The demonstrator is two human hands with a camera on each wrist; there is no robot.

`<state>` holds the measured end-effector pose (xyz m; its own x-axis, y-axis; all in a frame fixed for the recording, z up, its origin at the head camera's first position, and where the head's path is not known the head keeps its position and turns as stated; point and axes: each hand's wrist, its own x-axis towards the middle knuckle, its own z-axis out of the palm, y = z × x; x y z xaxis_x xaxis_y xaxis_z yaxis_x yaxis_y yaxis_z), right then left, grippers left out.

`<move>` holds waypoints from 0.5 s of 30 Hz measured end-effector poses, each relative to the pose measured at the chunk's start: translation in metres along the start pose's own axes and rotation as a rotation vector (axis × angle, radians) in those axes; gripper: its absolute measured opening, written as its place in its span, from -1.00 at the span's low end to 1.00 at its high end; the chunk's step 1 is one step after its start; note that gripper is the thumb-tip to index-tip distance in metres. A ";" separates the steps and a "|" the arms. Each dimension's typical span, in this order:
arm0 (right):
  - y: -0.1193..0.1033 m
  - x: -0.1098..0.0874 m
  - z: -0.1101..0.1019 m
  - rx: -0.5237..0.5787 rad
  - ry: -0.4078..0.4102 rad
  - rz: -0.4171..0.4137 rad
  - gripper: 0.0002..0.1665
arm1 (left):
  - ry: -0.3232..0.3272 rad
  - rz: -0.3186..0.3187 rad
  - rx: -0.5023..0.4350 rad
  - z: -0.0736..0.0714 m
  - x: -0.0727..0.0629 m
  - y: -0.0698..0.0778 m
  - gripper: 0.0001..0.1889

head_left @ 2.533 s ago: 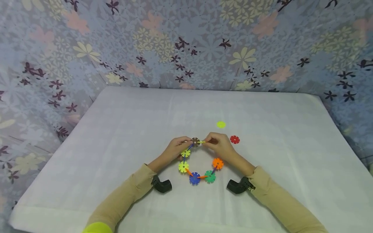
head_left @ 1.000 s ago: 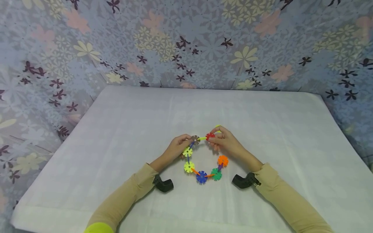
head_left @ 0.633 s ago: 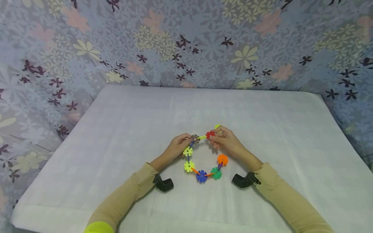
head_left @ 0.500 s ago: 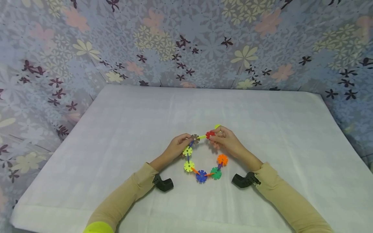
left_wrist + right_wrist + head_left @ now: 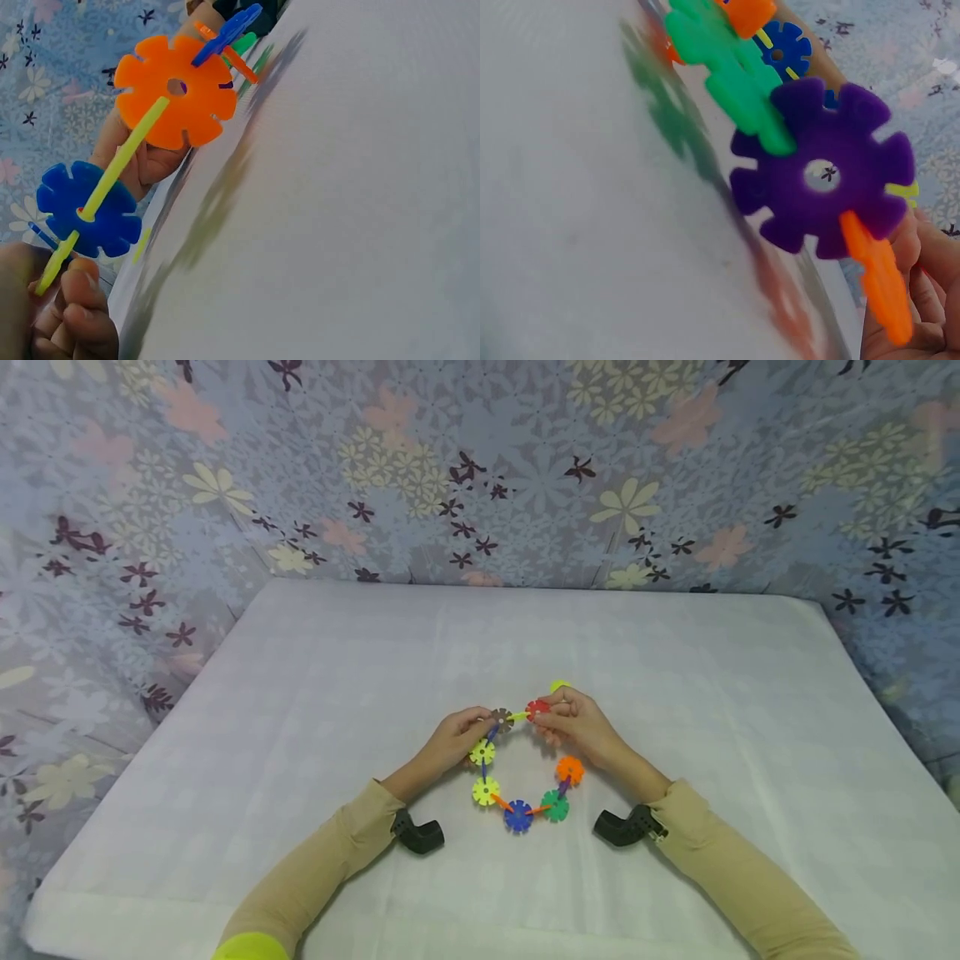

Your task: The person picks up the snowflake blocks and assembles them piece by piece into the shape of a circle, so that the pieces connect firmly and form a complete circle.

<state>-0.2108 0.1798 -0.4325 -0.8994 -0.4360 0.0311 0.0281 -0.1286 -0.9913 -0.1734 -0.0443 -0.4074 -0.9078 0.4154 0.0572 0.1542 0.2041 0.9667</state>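
My left hand (image 5: 453,739) pinches a brown notched disc (image 5: 502,720) at the upper left of a curved chain of interlocking plastic discs. My right hand (image 5: 581,727) holds a red notched disc (image 5: 536,710) between thumb and fingers, against a yellow disc (image 5: 518,717) seen edge-on beside the brown one. Down the chain come yellow discs, a blue disc (image 5: 518,817), a green disc (image 5: 555,806) and, at its free end, an orange disc (image 5: 570,771). Close to the right wrist camera, a purple disc (image 5: 862,142) links the green and orange ones.
A loose yellow disc (image 5: 559,686) lies just beyond my right fingers, partly hidden. The table (image 5: 337,660) has a white cloth and meets a floral-patterned backdrop (image 5: 525,468). Black camera mounts (image 5: 420,835) sit at both wrists.
My right hand has taken the red disc from the table and brought it to the yellow edge-on disc, which it pinched earlier. The chain's lower part shifted right. Little moved in the last second.
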 end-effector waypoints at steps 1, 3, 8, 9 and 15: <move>0.001 0.001 0.001 0.006 -0.001 -0.004 -0.87 | -0.002 -0.001 0.004 -0.001 -0.001 0.000 -0.79; 0.002 0.002 0.003 0.013 0.000 -0.010 -0.89 | -0.010 0.003 0.012 -0.002 -0.002 -0.001 -0.79; 0.004 0.002 0.004 0.011 0.006 -0.006 -0.88 | -0.033 0.037 0.017 -0.003 -0.002 -0.001 -0.79; 0.004 0.002 0.004 0.006 0.007 -0.005 -0.87 | -0.035 0.042 0.020 -0.003 -0.002 -0.001 -0.79; 0.005 0.001 0.002 -0.079 0.000 -0.025 -0.75 | -0.063 0.050 0.013 -0.002 0.000 -0.001 -0.80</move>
<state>-0.2101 0.1768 -0.4370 -0.8995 -0.4333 0.0563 -0.0292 -0.0690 -0.9972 -0.1745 -0.0460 -0.4077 -0.8728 0.4799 0.0889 0.2041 0.1934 0.9597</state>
